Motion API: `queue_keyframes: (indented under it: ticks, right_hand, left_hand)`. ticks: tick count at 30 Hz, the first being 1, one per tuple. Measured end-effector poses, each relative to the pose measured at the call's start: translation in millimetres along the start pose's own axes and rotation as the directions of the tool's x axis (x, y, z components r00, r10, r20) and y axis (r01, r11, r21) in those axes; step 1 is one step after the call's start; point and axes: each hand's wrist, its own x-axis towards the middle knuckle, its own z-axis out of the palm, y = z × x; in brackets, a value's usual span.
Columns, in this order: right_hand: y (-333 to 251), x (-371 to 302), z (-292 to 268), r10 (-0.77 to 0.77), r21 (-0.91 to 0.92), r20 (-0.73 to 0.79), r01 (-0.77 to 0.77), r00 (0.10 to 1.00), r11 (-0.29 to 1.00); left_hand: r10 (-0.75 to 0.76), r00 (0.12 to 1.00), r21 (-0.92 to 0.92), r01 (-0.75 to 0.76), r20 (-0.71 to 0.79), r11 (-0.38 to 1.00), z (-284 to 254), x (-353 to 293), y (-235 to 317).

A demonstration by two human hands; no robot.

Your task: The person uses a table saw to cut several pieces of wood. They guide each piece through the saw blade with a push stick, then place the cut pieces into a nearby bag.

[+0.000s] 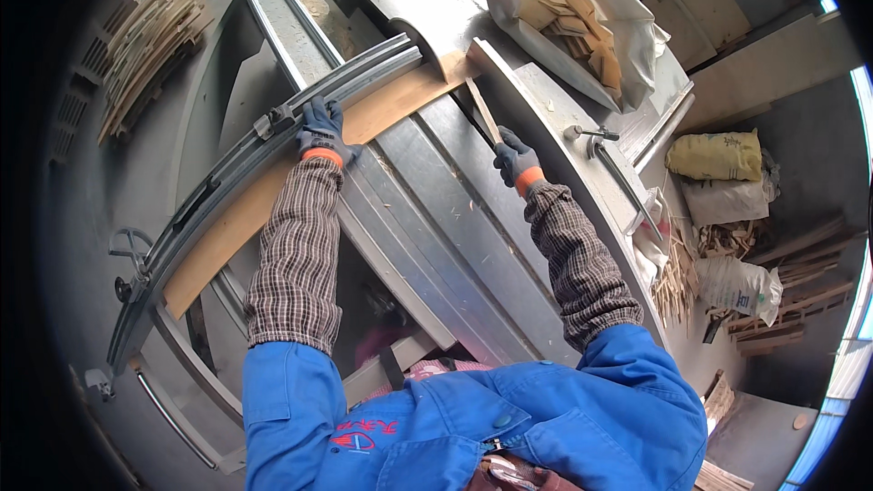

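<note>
A long, pale wooden board (400, 106) lies across the metal saw table (446, 191), along a grey metal fence (211, 184). My left hand (325, 130), in a grey glove with an orange cuff, is closed over the board at the fence, its fingertips at the rail. In my right hand (517, 160), gloved alike, is a thin wooden stick (483, 111). The stick points away from me, its far tip close to the board's right end. That end of the board meets a curved grey cover (427, 50), which hides what lies beneath.
Right of my right hand runs a raised metal guide (546, 141) with a clamp lever (596, 135). Beyond it stands a white sack (509, 14) of wood offcuts. Filled bags (714, 156) and scrap strips lie at right. A stack of boards (150, 55) is at far left.
</note>
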Motion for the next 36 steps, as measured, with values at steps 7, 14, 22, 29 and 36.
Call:
queue_keyframes:
  ticks: [7,14,22,29,36]
  right_hand:
    - [2,22,12,0.025,0.123,-0.008,-0.024,1.0,0.992]
    - [133,-21,-14,-0.296,-0.07,-0.14,0.289,0.945,0.955]
    - [158,-89,-18,-0.595,-0.376,-0.133,0.515,0.792,0.77]
    - [173,-102,-17,-0.681,-0.425,-0.161,0.572,0.714,0.701]
    - [199,-138,-51,-0.733,-0.474,-0.173,0.597,0.658,0.647]
  left_hand:
    - [-0.024,0.996,-0.014,0.025,0.09,1.0,-12,15,-6]
    - [-0.013,0.997,0.0,0.013,0.077,1.0,-2,21,-10]
    - [-0.021,0.999,-0.011,0.021,0.04,1.0,-4,22,-10]
    - [0.011,1.0,-0.03,-0.011,0.018,0.999,6,6,-11]
    - [0.016,0.957,-0.221,-0.083,-0.289,0.972,37,-58,4]
